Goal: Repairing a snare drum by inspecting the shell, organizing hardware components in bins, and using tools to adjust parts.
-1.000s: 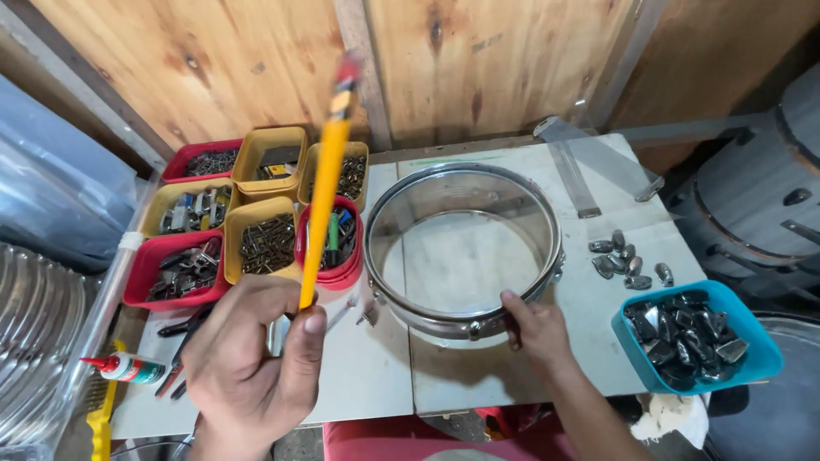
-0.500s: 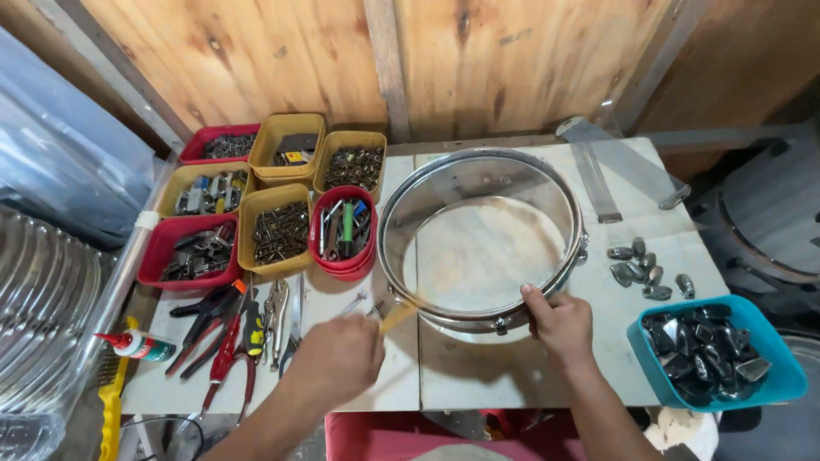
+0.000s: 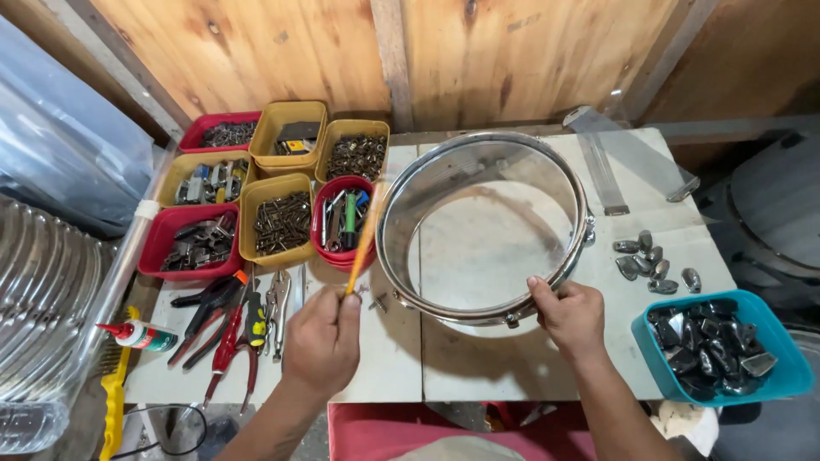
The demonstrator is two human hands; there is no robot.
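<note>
My left hand (image 3: 323, 341) is closed around the lower end of a long orange stick-like tool (image 3: 364, 240), which is blurred and points up and away over the red round tub. My right hand (image 3: 568, 314) grips the near rim of a shiny metal drum hoop with a clear shell (image 3: 408, 205), which rests on the white table (image 3: 478, 367). A small screw (image 3: 376, 300) lies on the table between my hands.
Yellow and red bins of screws and parts (image 3: 275, 224) stand at the back left. Pliers and cutters (image 3: 224, 320) lie front left beside a glue bottle (image 3: 137, 335). Metal lugs (image 3: 653, 260) and a blue tub of lugs (image 3: 719, 346) sit right. A metal bar (image 3: 602, 175) lies behind.
My left hand dropped the orange tool low toward the hoop, then swung it back up over the red tub. My right hand stayed on the hoop's rim.
</note>
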